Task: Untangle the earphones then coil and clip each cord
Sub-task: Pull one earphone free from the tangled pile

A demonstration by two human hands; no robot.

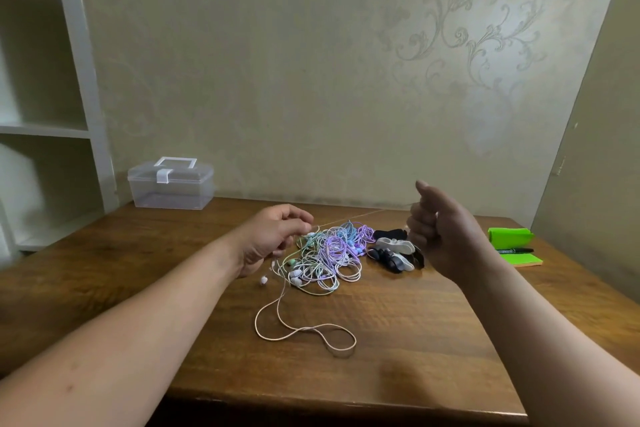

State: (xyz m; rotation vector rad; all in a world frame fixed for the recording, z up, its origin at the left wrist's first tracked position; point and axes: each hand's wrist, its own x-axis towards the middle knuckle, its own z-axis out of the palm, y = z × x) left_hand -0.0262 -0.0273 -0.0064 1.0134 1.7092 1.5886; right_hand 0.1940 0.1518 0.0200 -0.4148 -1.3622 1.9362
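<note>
One cord held taut above the tangle
Earphones [325, 253] lie heaped mid-way across the desk [415, 340]; a cream cord [363, 214] is pinched by the left hand [273, 236] and apparently gripped in the curled right hand [436, 229]. It is best eased out slowly, so knots are not tightened.

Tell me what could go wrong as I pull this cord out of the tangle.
The cord stretched between your left hand and right hand looks taut; pulling harder may tighten knots in the tangle. The tangle could also drag into the clips beside it.
</note>
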